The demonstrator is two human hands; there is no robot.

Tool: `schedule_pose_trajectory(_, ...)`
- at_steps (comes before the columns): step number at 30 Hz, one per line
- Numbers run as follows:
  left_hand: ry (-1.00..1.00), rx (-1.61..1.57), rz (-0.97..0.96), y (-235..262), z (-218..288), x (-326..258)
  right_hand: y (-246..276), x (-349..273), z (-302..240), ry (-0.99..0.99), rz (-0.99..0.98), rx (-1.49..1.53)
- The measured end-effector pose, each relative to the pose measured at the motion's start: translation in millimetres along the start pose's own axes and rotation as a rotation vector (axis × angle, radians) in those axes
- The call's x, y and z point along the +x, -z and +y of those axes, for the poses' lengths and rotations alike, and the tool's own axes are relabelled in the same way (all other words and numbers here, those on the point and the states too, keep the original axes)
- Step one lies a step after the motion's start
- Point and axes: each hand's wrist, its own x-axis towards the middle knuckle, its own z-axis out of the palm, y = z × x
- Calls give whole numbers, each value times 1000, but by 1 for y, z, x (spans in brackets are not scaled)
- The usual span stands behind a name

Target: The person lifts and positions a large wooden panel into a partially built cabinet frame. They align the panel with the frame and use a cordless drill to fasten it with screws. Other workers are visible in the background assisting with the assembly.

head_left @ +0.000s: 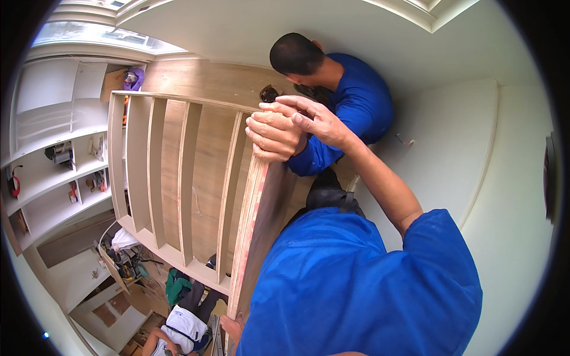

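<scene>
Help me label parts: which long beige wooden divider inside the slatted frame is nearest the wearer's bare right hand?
The rightmost divider, next to the thick, red-marked side panel; the other dividers stand farther left, away from the right hand.

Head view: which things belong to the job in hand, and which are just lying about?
Job in hand, judging by contact:
slatted wooden frame
left hand, at its edge
right hand, at its corner
co-worker's hand, on that corner

Apparently lying about:
purple bundle
red ring-shaped item
crumpled white item
</scene>
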Motion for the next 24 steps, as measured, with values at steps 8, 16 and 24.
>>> schedule_pose_trajectory(8, 9, -2, -1, 7, 0, -2, -4, -3, -4, -35, -10, 53)
schedule_pose_trajectory(16, 15, -8, 2, 14, 3, -5, -20, 6, 5, 5, 146, 162)
schedule_pose_trajectory(24, 2, -29, 8, 16, 8, 4, -12, 4, 1, -45, 105, 198)
